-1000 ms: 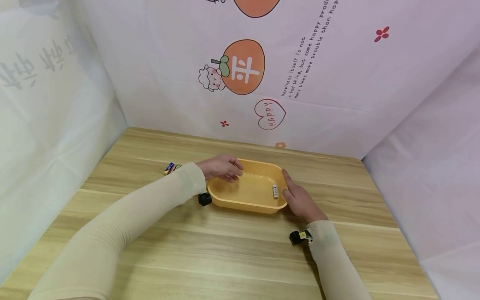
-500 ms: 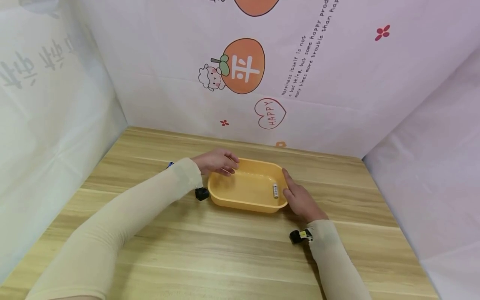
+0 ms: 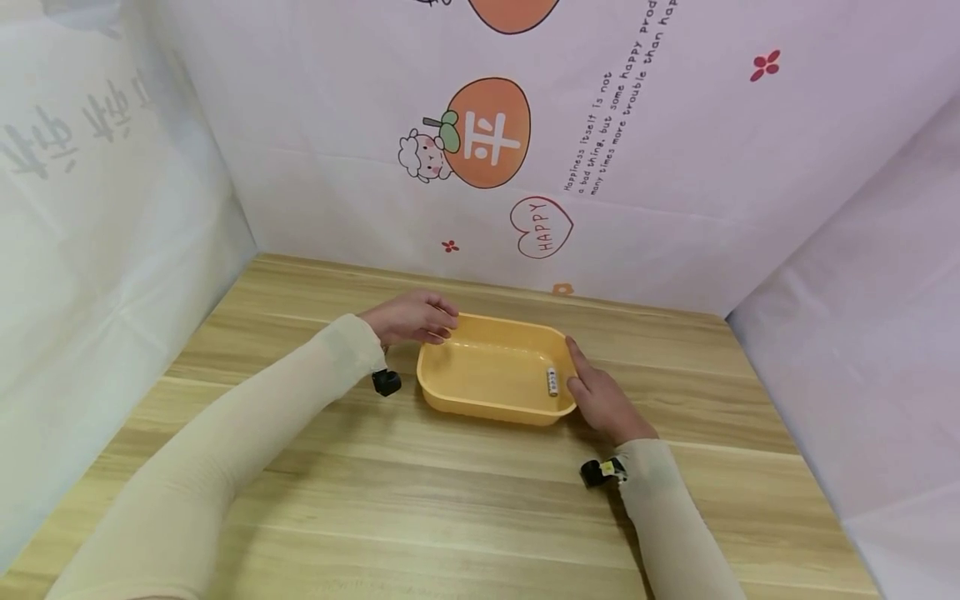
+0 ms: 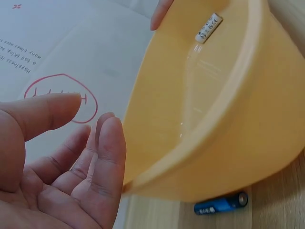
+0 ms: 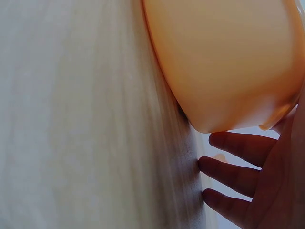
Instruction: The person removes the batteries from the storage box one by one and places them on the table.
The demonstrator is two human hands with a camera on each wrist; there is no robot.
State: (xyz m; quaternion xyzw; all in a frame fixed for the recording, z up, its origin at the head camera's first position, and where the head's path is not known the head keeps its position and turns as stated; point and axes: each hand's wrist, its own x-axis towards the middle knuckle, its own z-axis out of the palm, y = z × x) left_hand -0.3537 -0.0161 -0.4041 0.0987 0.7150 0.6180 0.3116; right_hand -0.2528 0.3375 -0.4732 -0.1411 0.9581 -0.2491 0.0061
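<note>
A yellow plastic basin (image 3: 491, 411) stands on the wooden table, with one white battery (image 3: 552, 382) lying inside near its right end. My left hand (image 3: 417, 317) hovers at the basin's far left corner, fingers loosely bent and nothing between them in the left wrist view. A blue battery (image 4: 221, 203) lies on the table outside the basin wall in that view; in the head view it is hidden. My right hand (image 3: 602, 398) holds the basin's right end, thumb at the rim and fingers along the outer wall; in the right wrist view the thumb is mostly hidden.
A printed white cloth (image 3: 337, 167) hangs behind the table, with more cloth at both sides. A small black camera (image 3: 386, 382) sits on the left wrist and another black camera (image 3: 594, 473) on the right. Bare wooden tabletop (image 3: 450, 508) lies in front.
My left hand has drawn back to the left from over the basin. Several batteries seen left of it a second ago are now hidden behind the left arm. The right hand stays put.
</note>
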